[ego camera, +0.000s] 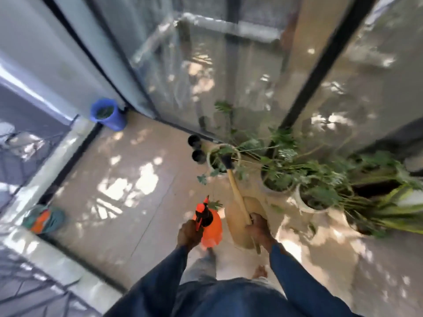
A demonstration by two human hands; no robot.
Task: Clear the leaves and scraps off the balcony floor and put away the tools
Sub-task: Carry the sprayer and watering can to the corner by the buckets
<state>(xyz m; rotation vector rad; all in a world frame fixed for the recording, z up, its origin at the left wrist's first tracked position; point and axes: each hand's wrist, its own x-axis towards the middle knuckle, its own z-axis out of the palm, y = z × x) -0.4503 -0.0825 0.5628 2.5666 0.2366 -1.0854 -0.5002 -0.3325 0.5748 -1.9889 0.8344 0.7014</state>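
My left hand grips the black and orange trigger head of an orange spray bottle, held above the balcony floor. My right hand grips a wooden-handled tool whose black head points away toward the pots. A beige scoop-shaped thing hangs under the same hand; the blur hides how it is held. A few green leaves lie on the floor near the pots. Both sleeves are dark blue.
White potted plants crowd the right side along the glass door. Two small black pots stand by the door track. A blue pot sits in the far corner. An orange and teal object lies by the left ledge.
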